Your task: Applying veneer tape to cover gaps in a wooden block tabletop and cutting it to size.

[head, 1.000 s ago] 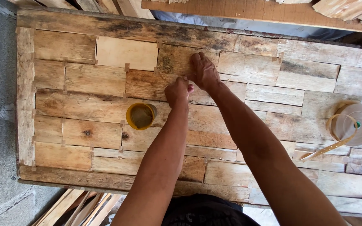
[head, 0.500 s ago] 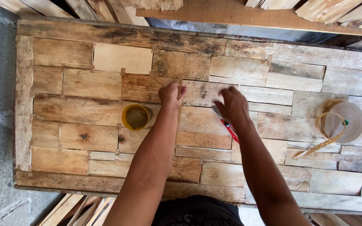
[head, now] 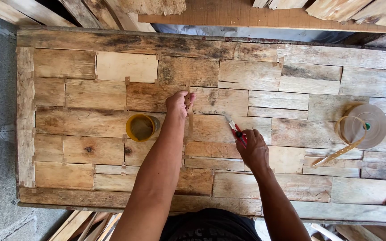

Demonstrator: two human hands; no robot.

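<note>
We look down on a wooden panel [head: 112, 129] pieced together from many weathered rectangular boards, brown and grey, with dark staining along its far edge and one paler, cleaner board near the far left corner.

Our left hand [head: 179, 103] rests near the middle of the panel, fingers curled and pinched on the top end of a narrow tan strip [head: 190, 122] that runs down along a seam between boards. The strip is thin, pale brown and close in colour to the wood beneath.

Our right hand [head: 254, 151], to the right of the strip and nearer us, is closed around a red-handled utility knife [head: 235, 130]; its grey blade points up and left, towards the strip but apart from it.

Just left of the strip, beside the left wrist, stands a small yellow-rimmed round tub [head: 141, 127], open, with brownish contents. Well to the right on the panel lies a roll of tan banding [head: 365, 126] with a loose tail curling off it.
</note>
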